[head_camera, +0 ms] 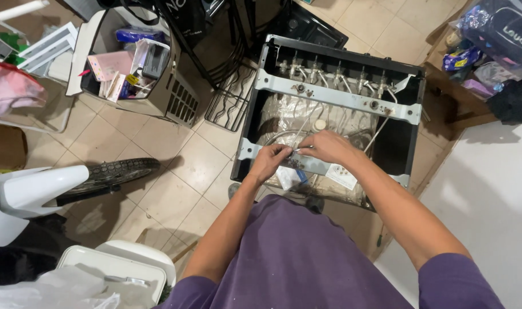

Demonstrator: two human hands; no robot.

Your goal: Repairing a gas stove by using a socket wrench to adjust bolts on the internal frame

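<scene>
While the opened stove [329, 109] lies on the tiled floor [181, 166], both hands, left hand [271, 160] and right hand [328, 146], pinch a thin metal tube [300, 150] over its lower crossbar; valves and tubing remain exposed.

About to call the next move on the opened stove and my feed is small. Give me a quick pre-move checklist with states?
1. Both hands at the same spot: ok, left hand and right hand meet over the front crossbar.
2. Thin metal tube gripped: ok, pinched between them.
3. Tool in use: cannot tell.
4. Stove body flat on floor: ok.
5. Valve row unobstructed: ok.
</scene>
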